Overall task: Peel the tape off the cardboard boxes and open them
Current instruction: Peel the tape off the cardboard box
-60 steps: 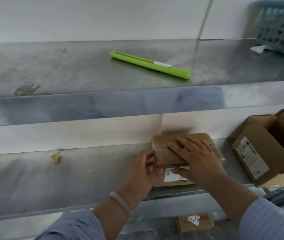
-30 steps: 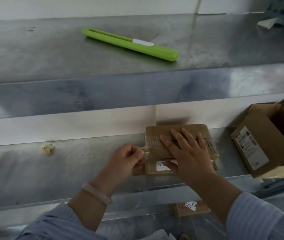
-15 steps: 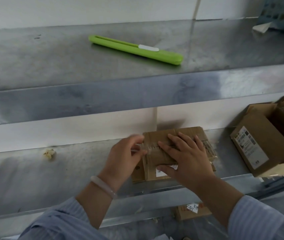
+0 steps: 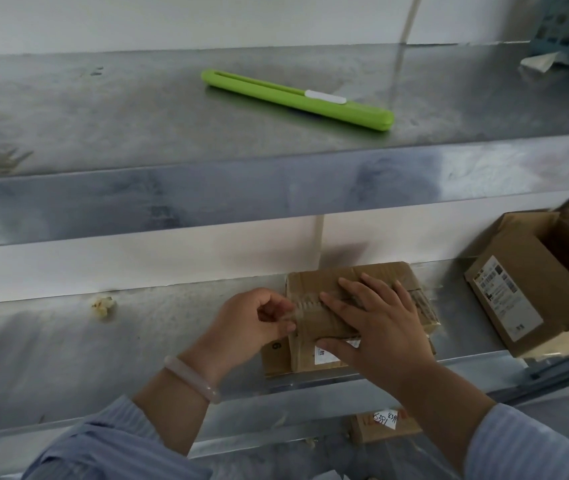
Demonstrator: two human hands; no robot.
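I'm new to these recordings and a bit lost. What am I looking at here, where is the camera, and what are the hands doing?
No machine here: a person wears a camera on the head, looking down at their own hands. The right hand lies flat on a small taped box on the lower shelf. The left hand pinches clear tape at the box's left end. An opened box sits to the right. A green cutter lies untouched on the upper shelf.
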